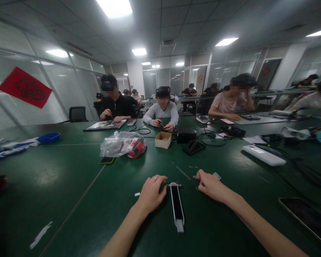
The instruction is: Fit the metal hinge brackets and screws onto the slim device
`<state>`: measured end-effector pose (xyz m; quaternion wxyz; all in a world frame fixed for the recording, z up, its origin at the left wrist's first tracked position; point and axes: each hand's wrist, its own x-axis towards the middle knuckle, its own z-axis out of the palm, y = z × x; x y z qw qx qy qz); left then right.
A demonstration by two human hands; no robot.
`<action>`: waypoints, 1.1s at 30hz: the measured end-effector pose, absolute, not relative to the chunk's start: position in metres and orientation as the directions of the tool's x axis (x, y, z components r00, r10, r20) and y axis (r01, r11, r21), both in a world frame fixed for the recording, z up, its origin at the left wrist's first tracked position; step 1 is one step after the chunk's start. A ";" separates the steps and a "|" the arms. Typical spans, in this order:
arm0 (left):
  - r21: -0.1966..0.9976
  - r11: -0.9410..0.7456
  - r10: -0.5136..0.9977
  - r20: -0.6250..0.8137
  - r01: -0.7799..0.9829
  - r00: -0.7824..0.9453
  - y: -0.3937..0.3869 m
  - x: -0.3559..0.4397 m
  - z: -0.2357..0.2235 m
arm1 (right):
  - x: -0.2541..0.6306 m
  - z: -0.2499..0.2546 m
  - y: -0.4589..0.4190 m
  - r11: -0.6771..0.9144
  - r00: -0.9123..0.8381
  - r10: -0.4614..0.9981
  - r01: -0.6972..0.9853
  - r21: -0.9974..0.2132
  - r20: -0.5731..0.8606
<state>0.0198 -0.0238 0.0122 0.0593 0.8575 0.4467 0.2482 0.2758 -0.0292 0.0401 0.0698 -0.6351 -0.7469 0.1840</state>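
Note:
On the green table in front of me lies a long narrow device (177, 203), with a black face, a white frame and a pale tab at its near end. A thin metal crossbar (179, 185) sits at its far end. My left hand (151, 192) is beside that end, thumb and index finger curved and apart around the bar's left tip; contact is not clear. To the right, the fingers of my right hand (210, 184) are curled in, pinching a small shiny metal piece (194, 176). Behind that hand a small pale plate (217, 175) partly shows.
Ahead are a plastic bag with red items (123, 144), a phone (107, 160), a small box (163, 140) and a black stand (194, 147). A white device (263, 155) and cables lie right, a dark tablet (307, 217) nearer. Several people sit across the table.

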 end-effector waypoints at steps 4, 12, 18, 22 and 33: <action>0.337 -0.586 0.803 0.363 0.737 0.473 -0.024 0.020 0.014 | 0.274 0.044 -0.034 0.168 -0.230 0.964 0.916 -0.364 -0.134; 0.330 -0.585 0.803 0.364 0.741 0.472 -0.026 0.019 0.017 | 0.277 0.043 -0.039 0.200 -0.246 0.965 0.913 -0.356 -0.089; 0.311 -0.629 0.763 0.422 0.713 0.489 -0.029 0.022 0.019 | 0.263 0.039 -0.048 0.375 -0.331 0.927 0.839 -0.394 0.177; 0.284 -0.702 0.702 0.435 0.653 0.565 -0.036 0.027 0.022 | 0.237 0.033 -0.058 0.629 -0.493 0.772 0.683 -0.371 0.402; 0.237 -0.803 0.591 0.429 0.547 0.682 -0.044 0.030 0.029 | 0.225 0.024 -0.061 0.809 -0.537 0.575 0.487 -0.329 0.617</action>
